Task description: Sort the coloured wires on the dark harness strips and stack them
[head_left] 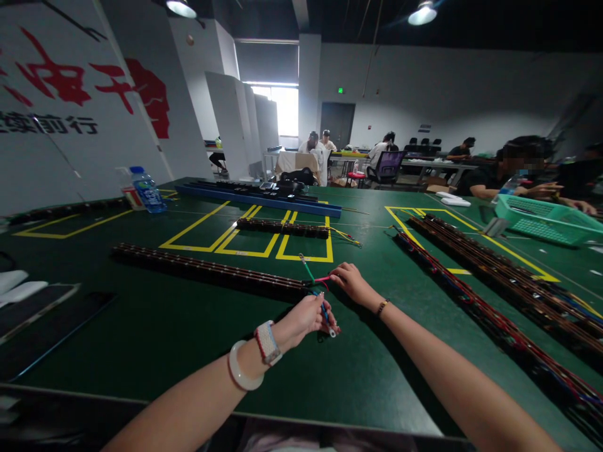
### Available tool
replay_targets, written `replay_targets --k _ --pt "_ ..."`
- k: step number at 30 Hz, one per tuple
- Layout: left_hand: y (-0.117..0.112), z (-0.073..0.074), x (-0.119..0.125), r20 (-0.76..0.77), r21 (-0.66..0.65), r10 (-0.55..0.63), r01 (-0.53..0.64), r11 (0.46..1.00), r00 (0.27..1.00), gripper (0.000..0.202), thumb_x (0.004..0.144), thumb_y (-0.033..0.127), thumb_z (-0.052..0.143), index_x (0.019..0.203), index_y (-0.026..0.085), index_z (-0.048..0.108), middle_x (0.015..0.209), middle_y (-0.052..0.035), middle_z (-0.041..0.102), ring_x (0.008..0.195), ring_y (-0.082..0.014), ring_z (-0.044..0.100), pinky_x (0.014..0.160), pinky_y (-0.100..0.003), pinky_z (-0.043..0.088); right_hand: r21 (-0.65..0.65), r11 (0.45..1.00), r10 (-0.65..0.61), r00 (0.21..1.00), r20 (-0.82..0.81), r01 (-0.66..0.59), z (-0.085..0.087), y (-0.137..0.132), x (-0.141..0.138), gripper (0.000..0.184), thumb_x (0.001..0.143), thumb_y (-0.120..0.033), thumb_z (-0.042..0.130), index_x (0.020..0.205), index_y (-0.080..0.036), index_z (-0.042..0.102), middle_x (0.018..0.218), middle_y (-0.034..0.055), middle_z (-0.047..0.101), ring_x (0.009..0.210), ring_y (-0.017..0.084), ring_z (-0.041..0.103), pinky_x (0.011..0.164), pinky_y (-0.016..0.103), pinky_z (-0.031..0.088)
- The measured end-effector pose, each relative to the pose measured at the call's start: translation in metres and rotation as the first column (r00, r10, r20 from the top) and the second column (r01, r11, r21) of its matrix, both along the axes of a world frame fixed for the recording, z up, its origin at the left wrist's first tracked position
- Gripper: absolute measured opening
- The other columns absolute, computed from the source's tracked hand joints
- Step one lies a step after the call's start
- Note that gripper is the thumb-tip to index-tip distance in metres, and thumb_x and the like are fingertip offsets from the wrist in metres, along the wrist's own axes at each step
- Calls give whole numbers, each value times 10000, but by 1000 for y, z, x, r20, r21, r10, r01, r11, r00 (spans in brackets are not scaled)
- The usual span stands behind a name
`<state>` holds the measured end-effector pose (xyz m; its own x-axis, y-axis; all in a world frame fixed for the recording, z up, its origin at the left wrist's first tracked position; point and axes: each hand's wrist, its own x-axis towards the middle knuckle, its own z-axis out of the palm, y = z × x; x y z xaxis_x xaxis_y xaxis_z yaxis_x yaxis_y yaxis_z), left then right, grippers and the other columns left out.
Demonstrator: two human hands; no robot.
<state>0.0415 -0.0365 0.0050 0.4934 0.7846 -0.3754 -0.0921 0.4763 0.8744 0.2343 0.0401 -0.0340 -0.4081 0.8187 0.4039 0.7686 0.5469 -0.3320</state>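
A long dark strip assembly (211,270) lies across the green table, with coloured wires coming out of its right end. My left hand (308,319) is closed around a blue wire (325,310), whose metal ring lug (332,333) pokes out below the fingers. Just beyond, my right hand (351,281) pinches a red wire (323,279) near the strip's end; its tip is hidden by the fingers. A green wire (308,269) with a ring lug stands up free between the strip and my right hand.
A shorter strip (282,227) with yellow wires lies behind, within yellow tape marks. Bundled strips (490,270) with red wires (466,292) run along the right. A blue tray (259,199), a bottle (147,189) and a green basket (546,220) stand farther off. A co-worker (499,169) sits at right.
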Motion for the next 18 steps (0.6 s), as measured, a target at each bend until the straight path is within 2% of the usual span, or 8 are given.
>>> replay_targets --k 2,5,10,12,14,16,18 --pt "8 2 -8 -79 11 -124 125 992 989 316 934 391 341 794 139 472 609 -35 594 562 -165 629 648 -327 484 4 1000 7 1000 -24 -7 1 1 -1 255 932 -367 463 935 -197 652 894 63 568 858 178 496 802 313 404" --pt "20 6 -21 -134 11 -316 320 947 939 365 856 490 460 716 153 468 523 9 543 476 -154 587 585 -310 473 16 1000 10 999 -48 -9 4 -3 -2 248 930 -359 469 921 -188 649 881 62 560 853 178 487 805 314 402" --pt "31 15 -35 -199 -19 -484 491 871 852 381 822 502 489 600 199 431 349 82 327 342 -141 472 491 -296 455 25 1000 6 999 -33 -5 13 -11 -5 234 929 -343 475 943 -185 647 921 70 561 894 180 483 816 311 401" --pt "31 17 -37 -187 -33 -508 511 859 841 362 829 472 497 590 206 441 340 84 310 329 -136 457 484 -284 449 24 1000 -2 1000 -19 3 14 -12 -6 240 933 -342 468 955 -185 647 935 71 563 907 178 485 825 310 400" --pt "31 17 -37 -145 -56 -494 491 869 858 345 839 453 499 614 193 475 369 59 395 368 -146 510 517 -285 457 25 1000 -10 1000 -9 11 14 -12 -6 248 935 -345 464 958 -182 650 935 70 569 907 177 488 834 312 400" --pt "30 15 -34 -78 -111 -448 439 892 891 331 853 437 493 671 162 523 490 -19 565 517 -188 624 611 -310 483 20 1000 -14 1000 3 14 14 -12 -5 252 933 -352 467 962 -189 656 930 67 578 903 177 499 843 321 404" --pt "29 12 -30 33 -185 -375 374 909 926 296 867 388 491 758 122 567 710 -118 679 742 -231 680 756 -348 483 33 999 -25 1000 6 24 16 -12 -4 247 928 -356 475 1008 -203 652 960 67 590 935 184 513 872 341 406"
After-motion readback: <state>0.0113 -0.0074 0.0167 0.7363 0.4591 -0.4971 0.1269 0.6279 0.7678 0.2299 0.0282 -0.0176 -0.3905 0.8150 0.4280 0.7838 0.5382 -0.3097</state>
